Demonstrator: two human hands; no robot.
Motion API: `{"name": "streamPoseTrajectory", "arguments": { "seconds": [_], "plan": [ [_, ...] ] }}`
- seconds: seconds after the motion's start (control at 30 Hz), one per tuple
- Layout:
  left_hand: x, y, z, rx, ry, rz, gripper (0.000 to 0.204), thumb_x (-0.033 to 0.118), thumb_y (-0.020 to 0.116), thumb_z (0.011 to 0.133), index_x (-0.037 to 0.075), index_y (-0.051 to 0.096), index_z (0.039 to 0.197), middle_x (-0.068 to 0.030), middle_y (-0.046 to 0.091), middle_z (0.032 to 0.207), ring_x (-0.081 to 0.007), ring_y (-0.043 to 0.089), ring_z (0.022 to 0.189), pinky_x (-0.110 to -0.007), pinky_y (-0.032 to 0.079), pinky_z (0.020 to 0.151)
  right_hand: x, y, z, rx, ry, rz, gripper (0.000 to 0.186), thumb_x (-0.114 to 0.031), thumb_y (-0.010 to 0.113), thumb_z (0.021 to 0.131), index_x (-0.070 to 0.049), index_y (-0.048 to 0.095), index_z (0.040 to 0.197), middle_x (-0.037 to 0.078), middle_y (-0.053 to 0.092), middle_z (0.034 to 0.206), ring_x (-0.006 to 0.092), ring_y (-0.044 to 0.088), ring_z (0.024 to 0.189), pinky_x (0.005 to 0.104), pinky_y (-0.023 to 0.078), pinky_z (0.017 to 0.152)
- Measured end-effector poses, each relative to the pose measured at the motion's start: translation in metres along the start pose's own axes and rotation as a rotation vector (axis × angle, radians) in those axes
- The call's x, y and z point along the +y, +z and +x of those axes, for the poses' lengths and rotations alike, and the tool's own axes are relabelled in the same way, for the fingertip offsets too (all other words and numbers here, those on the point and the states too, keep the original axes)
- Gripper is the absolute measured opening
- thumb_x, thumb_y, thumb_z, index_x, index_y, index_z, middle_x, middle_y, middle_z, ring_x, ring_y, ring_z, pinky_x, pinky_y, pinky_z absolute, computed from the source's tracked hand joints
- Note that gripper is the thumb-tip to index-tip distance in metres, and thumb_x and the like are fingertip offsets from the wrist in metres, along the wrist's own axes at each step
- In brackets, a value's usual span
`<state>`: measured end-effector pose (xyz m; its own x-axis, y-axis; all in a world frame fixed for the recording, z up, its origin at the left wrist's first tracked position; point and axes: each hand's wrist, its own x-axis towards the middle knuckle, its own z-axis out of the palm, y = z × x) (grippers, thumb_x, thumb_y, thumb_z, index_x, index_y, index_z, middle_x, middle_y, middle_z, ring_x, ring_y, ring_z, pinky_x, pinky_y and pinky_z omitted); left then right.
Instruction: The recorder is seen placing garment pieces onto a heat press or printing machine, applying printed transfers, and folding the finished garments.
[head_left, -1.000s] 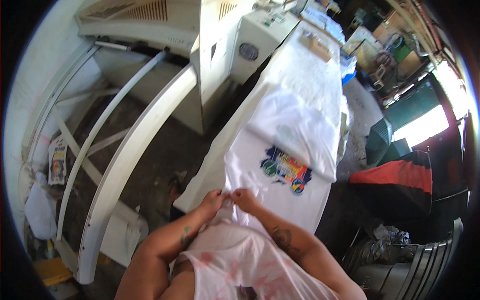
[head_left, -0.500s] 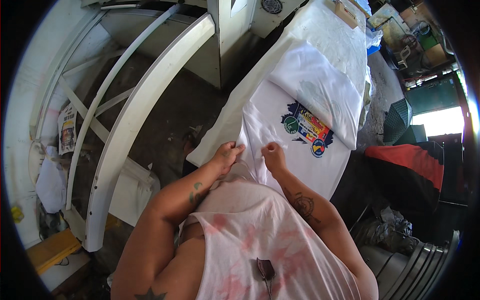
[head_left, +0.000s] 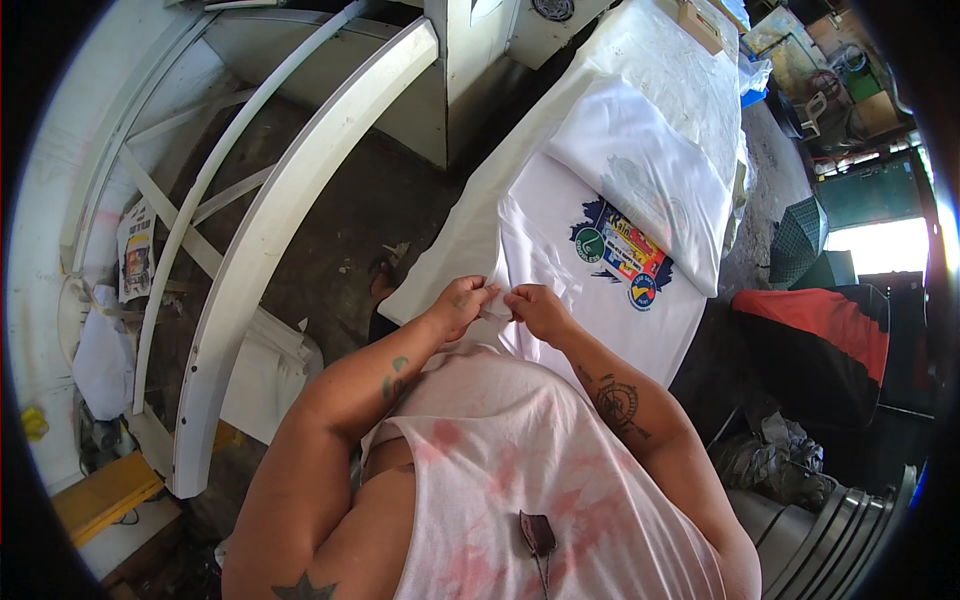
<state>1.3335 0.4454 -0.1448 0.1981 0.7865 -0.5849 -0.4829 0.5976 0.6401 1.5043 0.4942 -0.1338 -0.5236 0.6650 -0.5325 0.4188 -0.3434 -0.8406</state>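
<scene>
White printed cloth (head_left: pixel 640 335), which looks like a T-shirt, lies spread on a long covered table (head_left: pixel 655 45). A colourful print (head_left: pixel 628 255) with round badges shows on it, and its far part (head_left: pixel 660 175) is folded over. At the near left edge of the cloth, my left hand (head_left: pixel 464 306) has its fingers closed on a bunched fold. Close beside it, nearly touching, my right hand (head_left: pixel 537 312) pinches the same white fabric between thumb and fingers. The exact bit of cloth between the fingertips is partly hidden.
A curved white frame (head_left: pixel 300 160) stands to the left. Beyond the table's right side are a red and black covered object (head_left: pixel 815 335) and a dark umbrella (head_left: pixel 797 240). Stacked round grey items (head_left: pixel 830 530) sit at lower right. A small box (head_left: pixel 700 27) rests at the table's far end.
My right hand has moved left, down to the cloth's edge beside my left hand. Both hands now meet over the bunched fold. The view has shifted slightly.
</scene>
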Motion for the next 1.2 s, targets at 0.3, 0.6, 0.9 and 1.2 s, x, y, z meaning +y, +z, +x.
{"name": "streamPoseTrajectory", "arguments": {
  "seconds": [0.3,0.6,0.9,1.2],
  "plan": [
    [-0.01,-0.005,0.009,0.048,0.017,0.006,0.016,0.019,0.055,0.089,0.004,0.06,0.092,-0.0026,0.059,0.08,-0.0108,0.054,0.067,-0.025,0.044,0.059,0.012,-0.006,-0.004,0.789,-0.331,-0.563,0.034,-0.031,0.062,0.084,0.001,0.06,0.074,0.008,0.058,0.067,0.0127,0.052,0.062,0.0294,0.041,0.057],
    [-0.003,0.001,0.003,-0.005,0.02,-0.049,0.015,0.018,0.054,0.089,0.004,0.059,0.091,-0.003,0.059,0.081,-0.012,0.055,0.07,-0.026,0.044,0.063,-0.009,-0.001,0.003,0.102,-0.064,-0.212,0.033,-0.029,0.058,0.086,0.001,0.06,0.075,0.006,0.056,0.063,0.0136,0.05,0.059,0.0299,0.04,0.055],
    [-0.008,-0.003,0.002,0.091,0.032,0.018,0.017,0.018,0.055,0.089,0.002,0.059,0.091,-0.0039,0.059,0.079,-0.012,0.054,0.067,-0.026,0.044,0.061,0.016,-0.015,0.008,0.333,0.03,-0.054,0.026,-0.025,0.061,0.082,0.001,0.059,0.079,0.006,0.058,0.067,0.0132,0.052,0.062,0.0294,0.042,0.059],
    [-0.007,-0.005,0.009,-0.034,0.027,-0.11,0.017,0.021,0.052,0.09,0.005,0.058,0.094,-0.0034,0.059,0.086,-0.0126,0.056,0.075,-0.027,0.045,0.068,-0.005,0.003,0.013,0.119,0.002,-0.09,0.03,-0.028,0.061,0.083,0.001,0.062,0.078,0.005,0.058,0.066,0.0119,0.051,0.06,0.0282,0.041,0.055]
  ]
}}
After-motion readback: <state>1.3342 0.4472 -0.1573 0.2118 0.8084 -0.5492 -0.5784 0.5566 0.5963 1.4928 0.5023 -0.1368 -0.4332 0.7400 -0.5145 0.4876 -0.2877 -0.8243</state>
